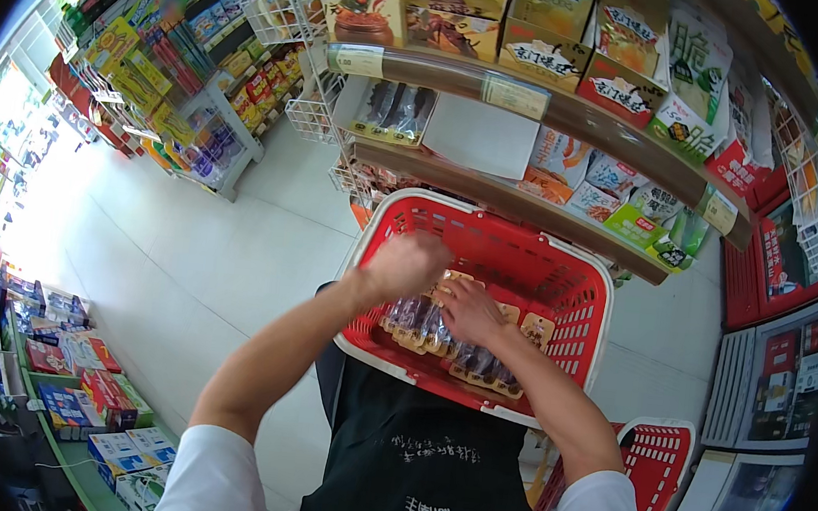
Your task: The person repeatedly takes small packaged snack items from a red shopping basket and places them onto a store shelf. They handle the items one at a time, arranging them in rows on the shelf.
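In front of me is a red plastic shopping basket (587,324) with a white rim. Inside it lie several snack packets (417,323), clear plastic with dark contents and tan header cards. My right hand (474,312) reaches into the basket, its bent fingers on the packets; whether they grip one is hidden. Blurred by motion, my left hand (408,261) is over the basket's left side, fingers curled, just up and left of my right hand. I cannot see whether it holds anything.
Beyond the basket, a shop shelf (434,73) carries bagged snacks, a carton of dark packets (391,110) and a white carton (481,135). Wire racks (311,117) hang at its left end. A second red basket (654,471) stands at lower right, near glass-fronted coolers (785,380). Boxed goods (111,400) line the lower left.
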Available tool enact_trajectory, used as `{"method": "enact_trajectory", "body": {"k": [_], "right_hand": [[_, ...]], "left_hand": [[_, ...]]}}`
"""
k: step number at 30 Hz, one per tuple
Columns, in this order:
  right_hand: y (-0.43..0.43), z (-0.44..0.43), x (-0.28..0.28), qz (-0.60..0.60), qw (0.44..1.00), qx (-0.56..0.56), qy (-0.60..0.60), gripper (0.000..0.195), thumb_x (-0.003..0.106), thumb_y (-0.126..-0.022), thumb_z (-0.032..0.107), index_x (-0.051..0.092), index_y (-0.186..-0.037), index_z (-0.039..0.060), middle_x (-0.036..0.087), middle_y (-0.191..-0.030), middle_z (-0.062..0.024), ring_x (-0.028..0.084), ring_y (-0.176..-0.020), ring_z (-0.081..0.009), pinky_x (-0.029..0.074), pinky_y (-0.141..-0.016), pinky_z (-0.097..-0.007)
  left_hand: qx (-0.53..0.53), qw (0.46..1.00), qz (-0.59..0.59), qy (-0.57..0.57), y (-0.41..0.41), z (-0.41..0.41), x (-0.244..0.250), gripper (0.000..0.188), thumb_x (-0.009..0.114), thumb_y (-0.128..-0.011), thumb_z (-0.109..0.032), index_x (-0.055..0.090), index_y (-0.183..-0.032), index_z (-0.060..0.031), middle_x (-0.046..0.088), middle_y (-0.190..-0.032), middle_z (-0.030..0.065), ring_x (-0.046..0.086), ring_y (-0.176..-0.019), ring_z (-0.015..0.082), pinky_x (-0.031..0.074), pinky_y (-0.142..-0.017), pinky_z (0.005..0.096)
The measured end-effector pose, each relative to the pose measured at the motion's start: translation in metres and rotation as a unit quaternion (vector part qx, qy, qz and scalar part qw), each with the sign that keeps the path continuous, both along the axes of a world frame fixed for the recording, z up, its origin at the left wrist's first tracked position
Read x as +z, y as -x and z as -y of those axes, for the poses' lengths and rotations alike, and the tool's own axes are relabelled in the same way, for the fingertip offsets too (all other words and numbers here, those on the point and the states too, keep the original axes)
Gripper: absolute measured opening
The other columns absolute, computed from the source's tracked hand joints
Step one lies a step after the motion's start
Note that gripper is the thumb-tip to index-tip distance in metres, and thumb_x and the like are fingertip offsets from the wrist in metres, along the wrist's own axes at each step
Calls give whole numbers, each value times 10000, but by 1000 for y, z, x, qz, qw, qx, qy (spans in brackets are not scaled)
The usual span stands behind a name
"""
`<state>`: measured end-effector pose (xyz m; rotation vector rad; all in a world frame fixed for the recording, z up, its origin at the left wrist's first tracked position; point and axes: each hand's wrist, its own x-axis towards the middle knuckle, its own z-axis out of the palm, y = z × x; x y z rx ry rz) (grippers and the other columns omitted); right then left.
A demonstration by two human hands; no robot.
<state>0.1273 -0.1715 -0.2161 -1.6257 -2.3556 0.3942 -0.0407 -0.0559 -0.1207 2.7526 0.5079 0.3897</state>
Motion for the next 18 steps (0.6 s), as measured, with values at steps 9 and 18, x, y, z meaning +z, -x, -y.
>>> {"method": "enact_trajectory", "body": {"k": [9, 18], "right_hand": [[1, 16, -35, 118, 983, 41, 134, 516, 536, -893, 298, 471, -1374, 124, 367, -1469, -168, 321, -1372, -344, 267, -1130, -479], [2, 19, -37, 105, 984, 25, 141, 518, 535, -879, 289, 482, -1358, 99, 365, -1471, -171, 323, -1371, -340, 298, -1112, -488]], "left_hand": [[143, 919, -312, 193, 12, 0, -162, 592, 674, -793, -322, 516, -1269, -7, 568, -1146, 322, 630, -1020, 413, 515, -902, 446], [130, 917, -272, 260, 17, 8, -149, 853, 767, -687, -336, 393, -1348, 52, 588, -1168, 283, 633, -1013, 407, 521, -881, 437]]}}
